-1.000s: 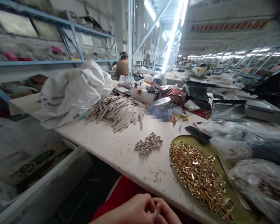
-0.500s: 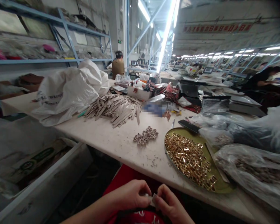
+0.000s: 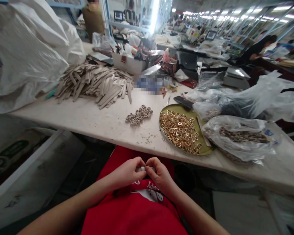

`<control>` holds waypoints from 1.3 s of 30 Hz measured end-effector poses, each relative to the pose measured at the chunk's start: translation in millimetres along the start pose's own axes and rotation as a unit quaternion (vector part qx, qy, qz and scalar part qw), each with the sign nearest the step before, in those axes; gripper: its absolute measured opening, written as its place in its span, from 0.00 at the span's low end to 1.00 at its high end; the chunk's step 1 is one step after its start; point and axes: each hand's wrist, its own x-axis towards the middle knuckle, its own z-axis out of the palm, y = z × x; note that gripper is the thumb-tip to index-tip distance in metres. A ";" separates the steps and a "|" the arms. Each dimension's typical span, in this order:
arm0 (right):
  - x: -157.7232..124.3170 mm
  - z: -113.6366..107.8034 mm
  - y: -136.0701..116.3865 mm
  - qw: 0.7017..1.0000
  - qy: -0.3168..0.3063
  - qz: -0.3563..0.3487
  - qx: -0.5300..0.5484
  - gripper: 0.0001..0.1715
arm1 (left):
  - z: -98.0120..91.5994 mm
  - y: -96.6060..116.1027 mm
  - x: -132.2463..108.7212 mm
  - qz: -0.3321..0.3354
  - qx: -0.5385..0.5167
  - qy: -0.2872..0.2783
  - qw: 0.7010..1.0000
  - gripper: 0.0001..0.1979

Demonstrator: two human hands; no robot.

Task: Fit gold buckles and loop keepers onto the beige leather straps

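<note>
Small pale loop (image 3: 142,168) sits between our two hands at the lower middle of the frame, held above our lap, in front of a red T-shirt (image 3: 134,212) and below the near edge of the table (image 3: 100,130). Its long axis seems to run crosswise, from our left hand (image 3: 127,173) toward our right hand (image 3: 160,174). Only a short, light sliver shows, so we cannot make out its full shape.

Both hands are closed in on it, with the tips nearly meeting around it. Our left fingers (image 3: 139,164) pinch it from one side and our right fingers (image 3: 150,162) from the other. The exposed part lies toward the left, so the left hand looks slightly nearer, though both touch it.

Straight ahead on the table, a small heap of curled loops (image 3: 138,115) lies nearest to our hands. To the right of it, a round brass-coloured tray (image 3: 203,148) holds many gold metal fittings (image 3: 178,130), with a phone (image 3: 183,101) at its far rim. Farther right, a clear plastic bag (image 3: 237,137) holds dark pieces. Beyond the heap, toward the upper left, lies a mass of pale leather strips (image 3: 93,83), beside a white woven sack (image 3: 26,55).
</note>
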 end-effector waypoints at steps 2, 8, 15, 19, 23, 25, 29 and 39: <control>3.0 0.4 1.5 1.000 -0.003 -0.006 -0.011 0.05 | 4.9 -3.3 4.0 -0.006 0.016 0.025 1.000 0.11; 9.7 -18.7 -1.6 0.986 -0.158 0.036 -0.042 0.10 | 2.4 -15.1 9.2 -0.020 0.005 -0.013 1.000 0.11; 16.0 -19.2 5.7 0.990 -0.087 0.031 -0.107 0.07 | -16.4 -17.8 17.7 -0.052 -0.055 -0.071 0.995 0.16; 18.6 -14.1 7.2 0.986 -0.068 0.012 -0.150 0.08 | -10.1 -22.2 26.7 -0.059 -0.061 -0.050 0.995 0.16; 18.0 -15.8 9.3 0.988 -0.077 0.007 -0.130 0.10 | -6.2 -25.5 32.3 -0.054 -0.035 -0.051 0.997 0.17; 17.3 -17.5 10.8 0.990 -0.073 0.012 -0.117 0.10 | -8.1 -24.1 33.2 -0.057 -0.011 -0.065 0.996 0.18; 17.8 -19.6 9.8 0.990 -0.095 -0.025 -0.101 0.16 | -13.0 -13.4 34.4 -0.022 0.065 -0.068 0.995 0.19; 42.2 -28.3 -18.0 0.903 -0.062 -0.205 -0.373 0.23 | -34.8 2.7 42.3 0.053 0.052 -0.007 0.997 0.12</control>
